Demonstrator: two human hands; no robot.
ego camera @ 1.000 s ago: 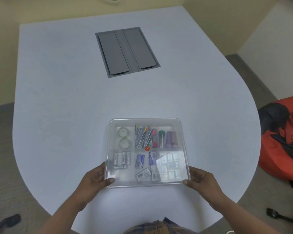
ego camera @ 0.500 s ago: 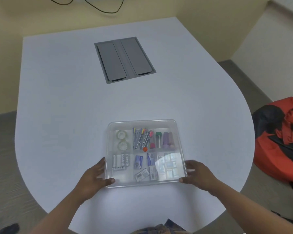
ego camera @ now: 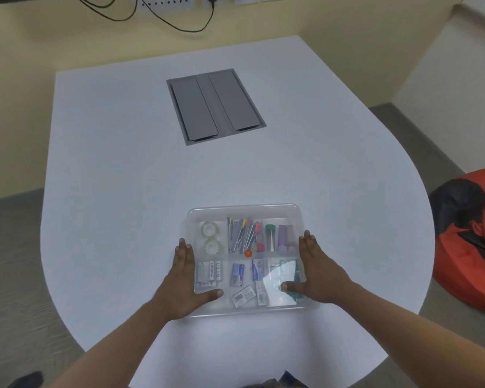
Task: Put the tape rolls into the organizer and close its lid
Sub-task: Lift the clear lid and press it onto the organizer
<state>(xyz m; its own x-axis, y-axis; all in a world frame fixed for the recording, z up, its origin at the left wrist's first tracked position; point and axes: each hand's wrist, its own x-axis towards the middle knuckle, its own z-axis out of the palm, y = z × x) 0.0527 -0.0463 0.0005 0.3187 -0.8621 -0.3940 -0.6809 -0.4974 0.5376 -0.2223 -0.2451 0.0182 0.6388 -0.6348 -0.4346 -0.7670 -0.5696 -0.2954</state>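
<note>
A pale yellow wall with a strip of sockets and looping black cables (ego camera: 177, 22) backs a white table (ego camera: 123, 177) whose near end curves round toward the person; a grey double-flap cable hatch (ego camera: 215, 106) is set into its middle, and a red and black bag (ego camera: 471, 242) lies on the floor off to the right. Near the curved edge sits the clear plastic organizer (ego camera: 249, 260), its transparent lid (ego camera: 245, 211) lying flat over the compartments. Two clear tape rolls (ego camera: 210, 237) lie one behind the other in the far-left compartment, under the lid. To their right is a bundle of pens (ego camera: 242, 235), then a green-capped tube and purple tubes (ego camera: 280, 236). The near row holds batteries (ego camera: 210, 273) on the left, small blue packets (ego camera: 247, 273) in the middle and some labelled cards near the front; glare off the lid hides much of the near-right section. The left hand (ego camera: 184, 278) lies along the organizer's left side, fingers straight and together pointing away, thumb spread across the near-left corner of the lid. The right hand (ego camera: 315, 273) mirrors it on the right side, fingers extended flat, thumb reaching inward over the near-right part of the lid. Both hands are laid open against the box rather than curled around anything, and whether they press down or merely rest cannot be told. Both bare forearms come in from the bottom of the view.
</note>
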